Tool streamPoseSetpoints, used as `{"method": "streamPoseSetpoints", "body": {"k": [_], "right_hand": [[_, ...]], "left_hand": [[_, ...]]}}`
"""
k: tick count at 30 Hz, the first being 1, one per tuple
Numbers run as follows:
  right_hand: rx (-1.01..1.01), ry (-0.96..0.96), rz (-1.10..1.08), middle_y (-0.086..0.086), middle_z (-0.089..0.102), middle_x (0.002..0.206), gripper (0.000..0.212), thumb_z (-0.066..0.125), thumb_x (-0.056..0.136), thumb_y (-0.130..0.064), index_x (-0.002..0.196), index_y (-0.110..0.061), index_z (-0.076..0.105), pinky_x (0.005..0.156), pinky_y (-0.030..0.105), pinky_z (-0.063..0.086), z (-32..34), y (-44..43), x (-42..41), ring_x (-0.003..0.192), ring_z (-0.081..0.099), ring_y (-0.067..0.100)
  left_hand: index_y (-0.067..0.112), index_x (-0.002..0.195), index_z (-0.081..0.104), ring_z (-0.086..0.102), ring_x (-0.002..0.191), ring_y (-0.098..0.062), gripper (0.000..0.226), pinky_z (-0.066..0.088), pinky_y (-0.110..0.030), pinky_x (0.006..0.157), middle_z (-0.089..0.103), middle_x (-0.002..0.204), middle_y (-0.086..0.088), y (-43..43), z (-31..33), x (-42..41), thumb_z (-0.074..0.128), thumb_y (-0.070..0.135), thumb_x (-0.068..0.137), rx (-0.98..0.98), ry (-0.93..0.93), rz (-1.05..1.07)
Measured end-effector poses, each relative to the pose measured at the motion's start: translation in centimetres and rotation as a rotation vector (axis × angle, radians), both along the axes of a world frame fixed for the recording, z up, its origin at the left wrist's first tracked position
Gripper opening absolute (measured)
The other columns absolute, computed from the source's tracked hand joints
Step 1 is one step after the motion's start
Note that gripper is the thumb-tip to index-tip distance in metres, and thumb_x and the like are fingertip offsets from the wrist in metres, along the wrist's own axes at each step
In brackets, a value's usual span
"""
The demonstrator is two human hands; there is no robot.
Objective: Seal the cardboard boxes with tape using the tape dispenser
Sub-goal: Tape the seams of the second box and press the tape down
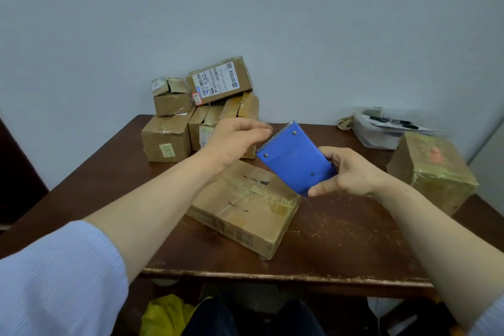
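One right hand (351,172) grips the dispenser (291,155) — flat blue plastic.

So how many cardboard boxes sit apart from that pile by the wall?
2: a flat box lies mid-table, nearest the person, and a tape-wrapped box sits near the table's right edge. The pile itself may hide others behind it.

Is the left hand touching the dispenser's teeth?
Cannot tell. In the head view, fingers of the left hand overlap the teeth of the tape dispenser, hiding any gap.
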State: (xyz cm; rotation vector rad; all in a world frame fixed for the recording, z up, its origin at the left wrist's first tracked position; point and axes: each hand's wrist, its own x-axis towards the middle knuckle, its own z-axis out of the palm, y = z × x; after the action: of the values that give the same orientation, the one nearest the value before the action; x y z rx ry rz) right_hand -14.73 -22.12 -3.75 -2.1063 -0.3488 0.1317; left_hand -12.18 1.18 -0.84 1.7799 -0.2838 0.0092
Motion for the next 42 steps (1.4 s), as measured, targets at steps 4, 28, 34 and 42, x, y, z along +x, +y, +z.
{"method": "streamPoseSetpoints", "body": {"k": [4,28,34,42], "right_hand": [[-0.053,0.073,0.002,0.004,0.074,0.093,0.047,0.088,0.054,0.000,0.096,-0.010,0.069,0.081,0.035,0.055,1.4,0.6,-0.3,0.088,0.070,0.018],[-0.255,0.231,-0.230,0.006,0.068,0.065,0.054,0.081,0.063,-0.045,0.089,0.002,0.073,0.054,0.024,0.046,5.8,4.9,-0.2,0.052,0.060,0.015],[-0.251,0.255,-0.257,0.008,0.063,0.066,0.048,0.082,0.064,-0.043,0.082,0.001,0.072,0.052,0.024,0.042,4.9,5.6,0.2,0.047,0.055,0.013],[-0.274,0.277,-0.257,0.013,0.063,0.073,0.045,0.082,0.063,-0.043,0.077,-0.003,0.068,0.058,0.028,0.043,4.1,6.2,0.1,0.060,0.057,0.021]], "left_hand": [[0.021,0.085,0.070,0.056,0.068,-0.004,0.010,0.044,-0.020,0.062,0.067,0.080,0.006,0.5,-0.2,0.6,0.064,0.016,0.090,0.007,0.005,0.087],[0.011,0.076,0.068,0.046,0.058,-0.013,0.008,0.039,-0.025,0.054,0.061,0.069,-0.003,10.1,-4.7,5.2,0.071,0.011,0.084,0.148,0.344,0.486],[0.008,0.080,0.069,0.045,0.058,-0.015,0.005,0.044,-0.026,0.058,0.061,0.071,-0.004,10.1,-6.2,6.5,0.068,0.010,0.085,0.121,0.368,0.505],[0.007,0.076,0.068,0.049,0.057,-0.014,0.008,0.046,-0.028,0.062,0.060,0.069,-0.005,9.8,-7.2,7.2,0.066,0.007,0.084,0.149,0.340,0.516]]}}
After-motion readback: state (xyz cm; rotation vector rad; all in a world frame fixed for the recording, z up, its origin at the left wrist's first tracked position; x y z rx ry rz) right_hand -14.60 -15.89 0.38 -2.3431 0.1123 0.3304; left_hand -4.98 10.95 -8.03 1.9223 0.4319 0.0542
